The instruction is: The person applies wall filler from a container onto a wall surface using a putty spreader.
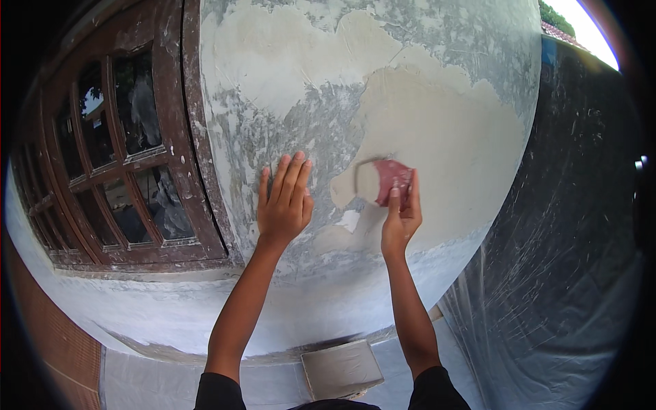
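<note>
Head view shows the right hand (pixel 400 220) gripping a reddish sanding pad (pixel 391 179) pressed flat against the patchy plastered wall (pixel 437 116), the pad's long axis tilted slightly from horizontal, its left end curling toward the left hand. Just left of it, the left hand (pixel 283 201) lies released, palm flat on the wall with fingers pointing up, near the brown wooden window (pixel 116 157). Fingers cover the pad's lower edge, and a square tray (pixel 342 369) on the ground is cut off below.
</note>
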A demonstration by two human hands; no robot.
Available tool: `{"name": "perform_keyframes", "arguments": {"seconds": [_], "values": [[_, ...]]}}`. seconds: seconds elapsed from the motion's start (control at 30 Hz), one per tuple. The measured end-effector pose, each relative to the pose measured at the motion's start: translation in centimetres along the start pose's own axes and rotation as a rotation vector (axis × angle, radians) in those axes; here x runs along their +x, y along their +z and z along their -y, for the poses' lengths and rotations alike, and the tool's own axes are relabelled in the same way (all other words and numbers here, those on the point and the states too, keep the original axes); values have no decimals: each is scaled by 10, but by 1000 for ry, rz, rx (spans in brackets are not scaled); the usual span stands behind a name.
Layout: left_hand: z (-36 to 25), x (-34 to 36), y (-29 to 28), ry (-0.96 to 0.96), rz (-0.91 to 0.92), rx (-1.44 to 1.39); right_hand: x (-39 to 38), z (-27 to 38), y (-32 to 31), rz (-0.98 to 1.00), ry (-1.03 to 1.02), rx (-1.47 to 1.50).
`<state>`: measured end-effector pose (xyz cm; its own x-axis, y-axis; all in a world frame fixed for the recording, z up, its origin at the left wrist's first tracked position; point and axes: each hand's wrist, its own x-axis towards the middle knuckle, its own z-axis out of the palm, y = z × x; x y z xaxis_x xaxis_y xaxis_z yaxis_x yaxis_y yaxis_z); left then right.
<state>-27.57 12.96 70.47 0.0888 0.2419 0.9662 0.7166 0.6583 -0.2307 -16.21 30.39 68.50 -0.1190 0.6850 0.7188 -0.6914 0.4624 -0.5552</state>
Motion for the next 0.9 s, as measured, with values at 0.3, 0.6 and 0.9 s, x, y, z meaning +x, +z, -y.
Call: {"name": "perform_keyframes", "arguments": {"seconds": [0.3,0.6,0.9], "values": [[0,0,-1,0,-2,-6,22,9,0,-108,23,150],[-1,2,-1,-5,0,-6,32,4,-10,-108,55,76],[-1,2,-1,-3,-1,-4,35,2,-14,-41,23,8]]}}
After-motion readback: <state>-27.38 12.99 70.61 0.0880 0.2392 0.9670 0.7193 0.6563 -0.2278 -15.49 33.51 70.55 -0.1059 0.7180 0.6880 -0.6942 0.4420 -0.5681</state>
